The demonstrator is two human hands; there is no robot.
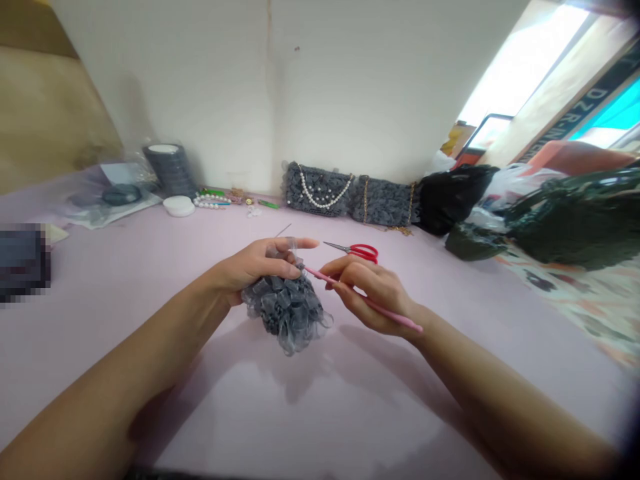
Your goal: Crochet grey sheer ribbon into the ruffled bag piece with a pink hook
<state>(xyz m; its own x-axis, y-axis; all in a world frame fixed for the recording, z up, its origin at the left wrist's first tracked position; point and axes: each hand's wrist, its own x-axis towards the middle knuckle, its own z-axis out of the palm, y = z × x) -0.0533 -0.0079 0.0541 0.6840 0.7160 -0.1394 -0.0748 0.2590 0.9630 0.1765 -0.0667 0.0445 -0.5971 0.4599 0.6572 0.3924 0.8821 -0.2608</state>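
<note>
Grey, glossy, ruffled ribbon piece: hangs just below the left thumb, in the air above the smooth lilac tabletop, its loose loops drooping toward the worker.
Left hand: thumb and curled fingers pinch the piece's upper edge; the index finger is stretched out to the right, with a sheer grey ribbon strand over it.
Right hand: fingertips grasp a slim pink crochet hook, pen-fashion.
Hook's line: its long axis slants; the tip points away and leftward to the left thumb, the butt end comes out past the heel of the right palm.
Piece's line: about as broad as it is long, so I can't name a long axis; its ruffled face is toward me.
Stitch in hand: looks to me like working a loop at the top edge; the hook's head is hidden, so whether it has caught ribbon I cannot tell.
Next move: I judge it calls for catching the strand and drawing it through, with the left pinch firm and the index finger keeping tension.
Red-handled scissors: lie just beyond the right fingers, untouched.
</note>
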